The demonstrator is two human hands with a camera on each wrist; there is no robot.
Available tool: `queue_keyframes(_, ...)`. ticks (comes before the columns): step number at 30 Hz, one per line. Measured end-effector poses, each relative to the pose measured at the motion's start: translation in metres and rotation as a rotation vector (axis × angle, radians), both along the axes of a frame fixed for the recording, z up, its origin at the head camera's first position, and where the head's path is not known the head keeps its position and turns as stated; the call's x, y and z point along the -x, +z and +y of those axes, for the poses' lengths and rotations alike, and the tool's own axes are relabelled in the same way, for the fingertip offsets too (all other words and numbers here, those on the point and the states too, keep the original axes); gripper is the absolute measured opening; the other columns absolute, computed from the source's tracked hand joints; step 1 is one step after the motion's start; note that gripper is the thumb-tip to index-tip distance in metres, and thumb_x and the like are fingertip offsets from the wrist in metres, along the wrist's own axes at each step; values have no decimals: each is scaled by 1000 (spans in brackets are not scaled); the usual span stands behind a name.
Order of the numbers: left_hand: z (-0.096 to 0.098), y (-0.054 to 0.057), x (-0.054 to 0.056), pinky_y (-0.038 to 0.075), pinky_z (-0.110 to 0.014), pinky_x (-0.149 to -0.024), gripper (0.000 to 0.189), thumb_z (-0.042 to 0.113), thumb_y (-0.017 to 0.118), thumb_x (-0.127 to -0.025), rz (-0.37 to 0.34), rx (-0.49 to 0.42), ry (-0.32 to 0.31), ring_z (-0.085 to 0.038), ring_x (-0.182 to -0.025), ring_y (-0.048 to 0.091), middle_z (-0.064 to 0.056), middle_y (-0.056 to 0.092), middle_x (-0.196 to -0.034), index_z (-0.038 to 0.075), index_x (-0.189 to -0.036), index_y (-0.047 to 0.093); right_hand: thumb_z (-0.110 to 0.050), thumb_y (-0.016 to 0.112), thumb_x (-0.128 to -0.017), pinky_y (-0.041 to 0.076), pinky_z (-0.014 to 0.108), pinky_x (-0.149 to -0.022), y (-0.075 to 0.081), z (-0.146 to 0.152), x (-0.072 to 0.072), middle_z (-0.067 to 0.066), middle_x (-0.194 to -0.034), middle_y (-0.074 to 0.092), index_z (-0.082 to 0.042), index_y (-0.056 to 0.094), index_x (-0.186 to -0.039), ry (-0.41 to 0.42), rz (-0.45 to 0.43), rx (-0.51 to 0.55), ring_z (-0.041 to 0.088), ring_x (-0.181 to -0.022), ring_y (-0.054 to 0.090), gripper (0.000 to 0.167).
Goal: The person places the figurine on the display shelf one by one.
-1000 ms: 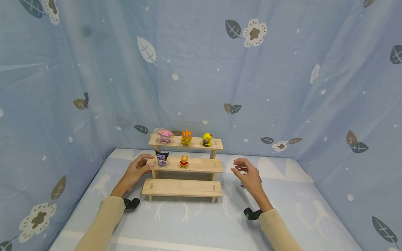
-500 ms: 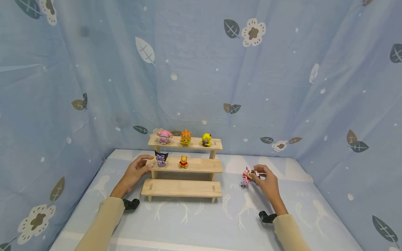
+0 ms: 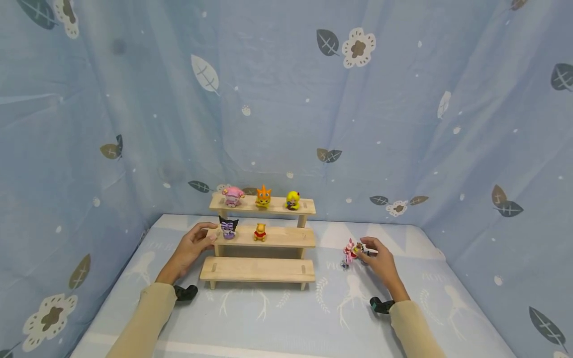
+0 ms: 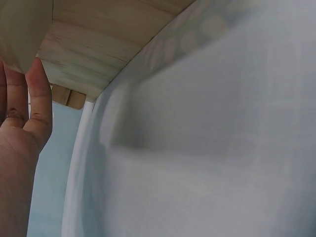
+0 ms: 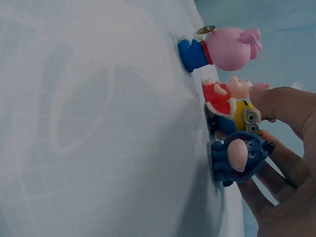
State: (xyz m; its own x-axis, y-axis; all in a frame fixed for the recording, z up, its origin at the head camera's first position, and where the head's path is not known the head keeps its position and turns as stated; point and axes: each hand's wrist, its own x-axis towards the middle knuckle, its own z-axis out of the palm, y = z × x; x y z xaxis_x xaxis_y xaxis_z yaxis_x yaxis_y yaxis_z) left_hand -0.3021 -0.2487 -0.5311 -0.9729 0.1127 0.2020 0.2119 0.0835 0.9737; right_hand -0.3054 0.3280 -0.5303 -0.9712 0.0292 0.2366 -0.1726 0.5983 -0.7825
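Observation:
In the head view, my left hand (image 3: 193,245) holds the left end of the middle tier of a three-tier wooden display stand (image 3: 257,269). Its fingers (image 4: 41,98) lie against the plank's end in the left wrist view. At the right, my right hand (image 3: 379,261) reaches into a small group of toy figurines on the cloth. Thumb and index finger close around a yellow-and-blue minion figurine (image 5: 241,116) in the right wrist view. A blue donkey figurine (image 5: 239,159), a pig figurine in red (image 5: 216,93) and a pink pig figurine in blue (image 5: 228,49) stand beside it.
On the top tier stand a pink figurine (image 3: 233,196), an orange-and-yellow one (image 3: 263,197) and a yellow-haired one (image 3: 293,200). The middle tier carries a black-and-purple figurine (image 3: 228,228) and a bear in red (image 3: 260,232). Patterned blue curtains (image 3: 268,99) enclose the table.
My right hand has moved right, away from beside the stand, down to the figurine group, and its fingers have come around the minion figurine. The left hand stays at the stand.

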Motion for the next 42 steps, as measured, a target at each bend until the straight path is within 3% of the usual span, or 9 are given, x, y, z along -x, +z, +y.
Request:
queue_keyframes(10,2,1,-2,52,-53,-98,53,33,70,-101,-39,-6,17,-19,-109,61,-19,53,-134,9,-145,50,-13,77,-95,49,53,-103,-6,-1,9,18,-130,66,-9,62,-131,-13,-18,-62,36,-124,60,39)
queue_keyframes(21,1,-1,1,54,-48,-95,53,33,69,-101,-32,-11,8,-20,-109,61,-18,53,-134,9,-144,50,-15,77,-95,54,49,-94,-6,-1,7,16,-127,68,-13,66,-131,-6,-21,-46,35,-117,62,38)
queue_keyframes(29,1,0,0,55,-47,-94,51,33,69,-101,-26,-9,21,-19,-109,62,-15,54,-133,11,-143,51,-12,80,-92,44,58,-103,-2,-5,7,20,-132,65,-12,63,-136,36,-22,-124,39,-127,55,47)
queue_keyframes(37,1,0,-1,55,-48,-94,52,33,70,-101,-22,-11,9,-19,-107,62,-16,54,-131,9,-143,51,-25,82,-92,51,51,-99,-5,-5,6,16,-125,69,-12,59,-136,-57,44,-52,34,-117,63,52)
queue_keyframes(42,1,0,-1,53,-52,-96,53,32,69,-101,-24,-15,6,-19,-107,62,-18,54,-131,9,-144,50,-26,82,-91,56,27,-92,1,-4,3,14,-121,67,-8,57,-133,-79,135,59,30,-112,65,52)
